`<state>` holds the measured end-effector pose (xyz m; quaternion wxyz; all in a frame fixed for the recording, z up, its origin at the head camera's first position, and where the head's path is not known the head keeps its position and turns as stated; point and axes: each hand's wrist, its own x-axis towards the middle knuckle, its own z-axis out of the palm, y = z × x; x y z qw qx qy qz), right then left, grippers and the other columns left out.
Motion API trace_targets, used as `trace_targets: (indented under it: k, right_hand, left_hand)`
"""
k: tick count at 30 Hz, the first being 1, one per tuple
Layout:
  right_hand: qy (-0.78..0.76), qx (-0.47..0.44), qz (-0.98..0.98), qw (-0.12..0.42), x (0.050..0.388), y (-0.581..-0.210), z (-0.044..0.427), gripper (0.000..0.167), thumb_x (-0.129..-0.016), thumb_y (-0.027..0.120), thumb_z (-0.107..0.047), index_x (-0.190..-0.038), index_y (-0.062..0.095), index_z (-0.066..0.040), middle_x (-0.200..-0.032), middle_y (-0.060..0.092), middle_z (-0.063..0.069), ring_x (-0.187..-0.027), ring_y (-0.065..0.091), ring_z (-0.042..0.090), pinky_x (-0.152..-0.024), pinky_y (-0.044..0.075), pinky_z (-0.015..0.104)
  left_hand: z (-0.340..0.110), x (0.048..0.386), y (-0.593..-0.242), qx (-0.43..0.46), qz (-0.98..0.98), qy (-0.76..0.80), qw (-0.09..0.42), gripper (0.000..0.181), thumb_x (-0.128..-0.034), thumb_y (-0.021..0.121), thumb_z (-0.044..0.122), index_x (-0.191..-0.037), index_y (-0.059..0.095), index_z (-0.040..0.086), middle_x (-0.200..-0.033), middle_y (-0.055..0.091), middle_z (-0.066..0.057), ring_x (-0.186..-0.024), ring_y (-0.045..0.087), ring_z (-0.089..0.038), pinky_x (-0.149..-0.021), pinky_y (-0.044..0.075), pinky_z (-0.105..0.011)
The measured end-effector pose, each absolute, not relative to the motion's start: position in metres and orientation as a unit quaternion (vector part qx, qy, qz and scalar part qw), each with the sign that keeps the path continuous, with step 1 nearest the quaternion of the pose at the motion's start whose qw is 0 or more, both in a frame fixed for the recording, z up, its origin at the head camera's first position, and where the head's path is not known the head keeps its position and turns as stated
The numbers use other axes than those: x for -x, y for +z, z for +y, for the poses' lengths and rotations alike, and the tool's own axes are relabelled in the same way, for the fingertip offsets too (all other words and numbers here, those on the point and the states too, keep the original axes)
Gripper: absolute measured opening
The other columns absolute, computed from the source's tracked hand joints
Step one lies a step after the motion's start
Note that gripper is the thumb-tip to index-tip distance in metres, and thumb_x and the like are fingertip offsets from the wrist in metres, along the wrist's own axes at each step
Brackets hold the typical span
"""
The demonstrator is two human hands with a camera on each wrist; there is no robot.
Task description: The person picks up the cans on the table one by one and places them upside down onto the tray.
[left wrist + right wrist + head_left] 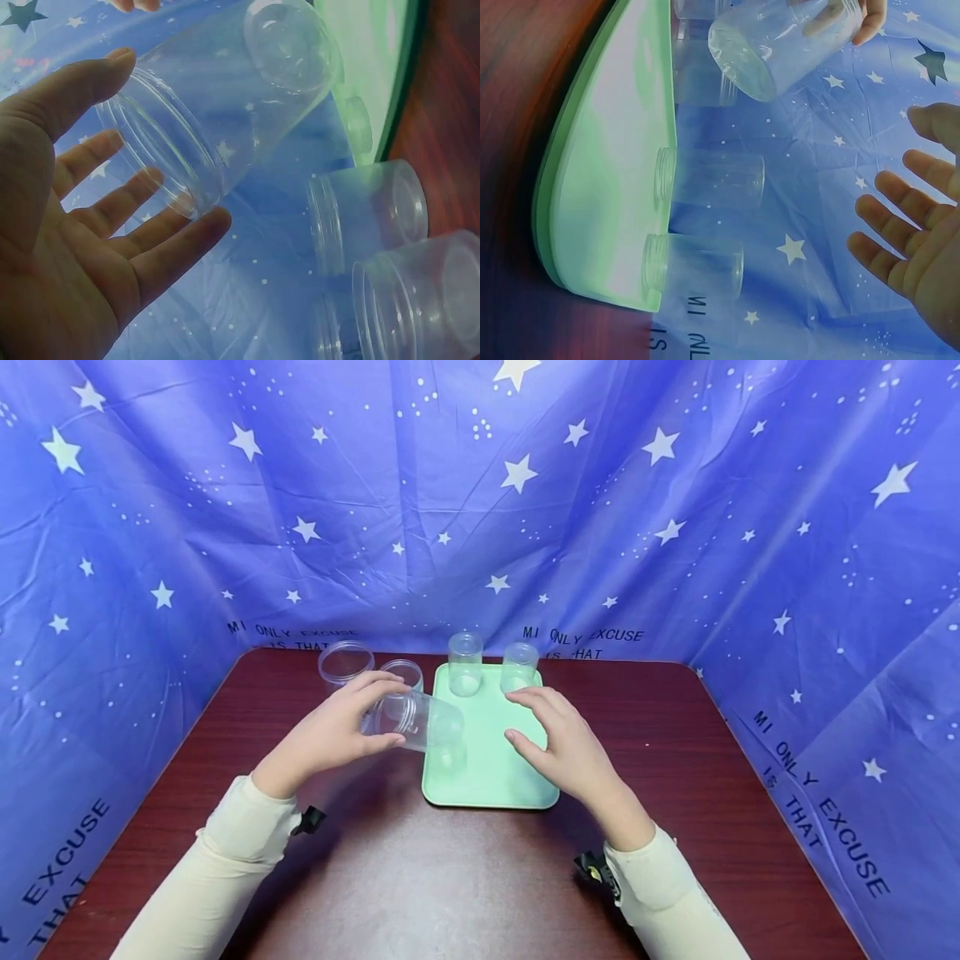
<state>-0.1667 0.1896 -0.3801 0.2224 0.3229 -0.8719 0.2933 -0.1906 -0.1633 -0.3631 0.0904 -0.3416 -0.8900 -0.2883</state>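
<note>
My left hand (pixel 330 727) grips a clear plastic jar (pixel 438 727) near its threaded mouth, thumb on one side and fingers on the other. The jar lies tilted on its side in the air, its base pointing right over the left part of a light green tray (pixel 491 781). Over the tray's right side hovers my right hand (pixel 566 747), fingers spread and holding nothing. Two more clear jars, one on the left (pixel 465 664) and one on the right (pixel 520 667), stand mouth down at the tray's back end.
Left of the tray, behind my left hand, stand other clear jars, mouth up, including a wider one (pixel 347 662) and a smaller one (pixel 402 672). The dark red wooden table (pixel 375 877) meets a blue star-printed curtain (pixel 420 510) at the back and sides.
</note>
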Motion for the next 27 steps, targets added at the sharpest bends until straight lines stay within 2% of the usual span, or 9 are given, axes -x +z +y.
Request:
trace_targets:
  k: [7, 15, 20, 27]
  right_hand:
    - [0.293, -0.325, -0.872, 0.220, 0.167, -0.380, 0.190, 0.050, -0.092, 0.076, -0.023, -0.138, 0.060, -0.012, -0.134, 0.062, 0.004, -0.127, 0.056, 0.021, -0.106, 0.047, 0.042]
    - [0.292, -0.322, -0.875, 0.213, 0.166, -0.380, 0.190, 0.051, -0.092, 0.076, -0.024, -0.139, 0.059, -0.013, -0.135, 0.061, 0.004, -0.128, 0.055, 0.021, -0.108, 0.046, 0.043]
    - [0.296, -0.322, -0.876, 0.205, 0.165, -0.379, 0.190, 0.052, -0.092, 0.076, -0.025, -0.140, 0.059, -0.013, -0.136, 0.060, 0.005, -0.130, 0.055, 0.022, -0.108, 0.045, 0.044]
    - [0.302, -0.327, -0.875, 0.188, 0.166, -0.381, 0.190, 0.056, -0.093, 0.077, -0.027, -0.143, 0.056, -0.014, -0.140, 0.058, 0.003, -0.132, 0.053, 0.020, -0.110, 0.044, 0.042]
  left_hand:
    - [-0.162, 0.190, -0.370, 0.338, -0.871, -0.334, 0.125, 0.066, -0.0801, 0.089, 0.027, -0.138, 0.060, 0.014, -0.142, 0.055, -0.004, -0.133, 0.050, -0.023, -0.110, 0.043, -0.046]
    - [-0.157, 0.189, -0.379, 0.327, -0.846, -0.408, 0.101, 0.065, -0.0825, 0.088, 0.025, -0.139, 0.059, 0.013, -0.143, 0.055, -0.003, -0.124, 0.058, -0.030, -0.095, 0.057, -0.045]
    - [-0.155, 0.186, -0.379, 0.314, -0.841, -0.431, 0.089, 0.066, -0.0815, 0.089, 0.023, -0.139, 0.059, 0.018, -0.144, 0.055, 0.000, -0.123, 0.058, -0.023, -0.095, 0.057, -0.046]
    - [-0.156, 0.185, -0.379, 0.302, -0.822, -0.474, 0.086, 0.068, -0.0793, 0.090, 0.015, -0.139, 0.059, 0.009, -0.144, 0.056, -0.001, -0.118, 0.058, -0.016, -0.092, 0.058, -0.045]
